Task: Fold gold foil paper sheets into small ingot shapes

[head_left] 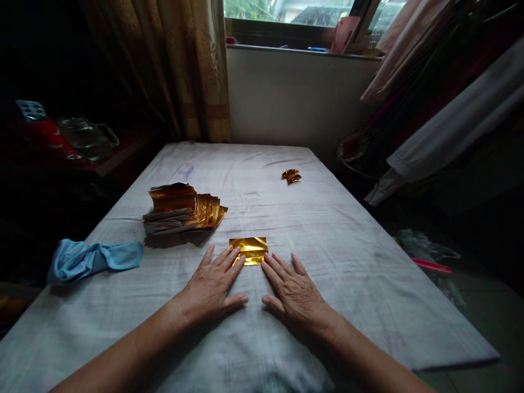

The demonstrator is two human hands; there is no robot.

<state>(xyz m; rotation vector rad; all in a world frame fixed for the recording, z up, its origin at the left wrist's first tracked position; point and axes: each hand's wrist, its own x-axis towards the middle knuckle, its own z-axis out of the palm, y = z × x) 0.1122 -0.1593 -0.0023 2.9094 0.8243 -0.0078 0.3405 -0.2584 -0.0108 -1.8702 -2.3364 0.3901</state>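
Observation:
A folded sheet of gold foil paper lies flat on the white cloth-covered table in front of me. My left hand rests flat, fingers stretched out, its fingertips on the sheet's lower left edge. My right hand also lies flat and open, its fingertips at the sheet's lower right corner. A fanned stack of gold foil sheets sits to the left of the sheet. A small folded gold piece lies farther back on the table.
A crumpled blue cloth lies at the table's left edge. A glass jug stands on a dark side shelf at left. Curtains and a window sill are behind. Hanging clothes crowd the right side.

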